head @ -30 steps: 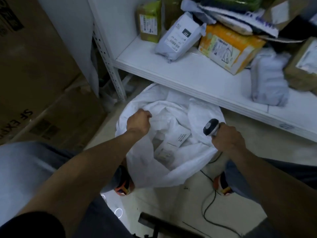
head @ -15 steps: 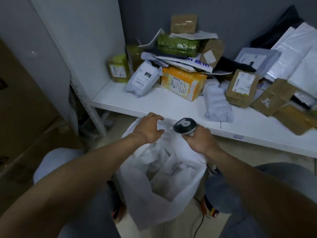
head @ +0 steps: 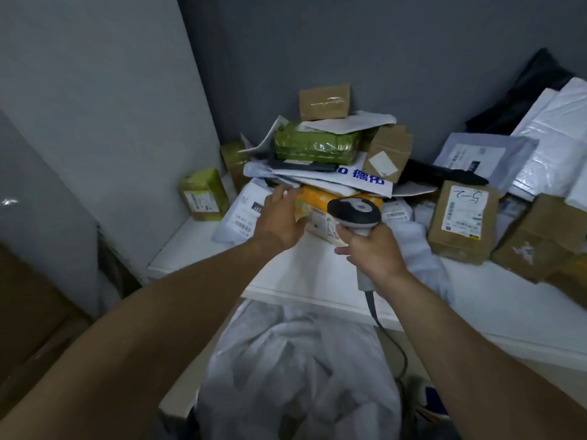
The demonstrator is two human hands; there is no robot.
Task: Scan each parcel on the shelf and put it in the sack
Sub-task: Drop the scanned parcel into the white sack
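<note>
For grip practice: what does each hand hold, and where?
The right hand grips the grey-and-black barcode scanner by its handle. The left hand, open at the orange box parcel, holds nothing.

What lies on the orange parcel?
A white mailer with blue print, then a green-wrapped parcel higher up. The left hand and scanner cover part of the orange parcel.

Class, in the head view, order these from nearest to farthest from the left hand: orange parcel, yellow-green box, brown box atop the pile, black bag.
1. Orange parcel, at the fingertips of the left hand.
2. Yellow-green box, left, by the wall.
3. Brown box, atop the pile at the back.
4. Black bag, far right corner.
</note>
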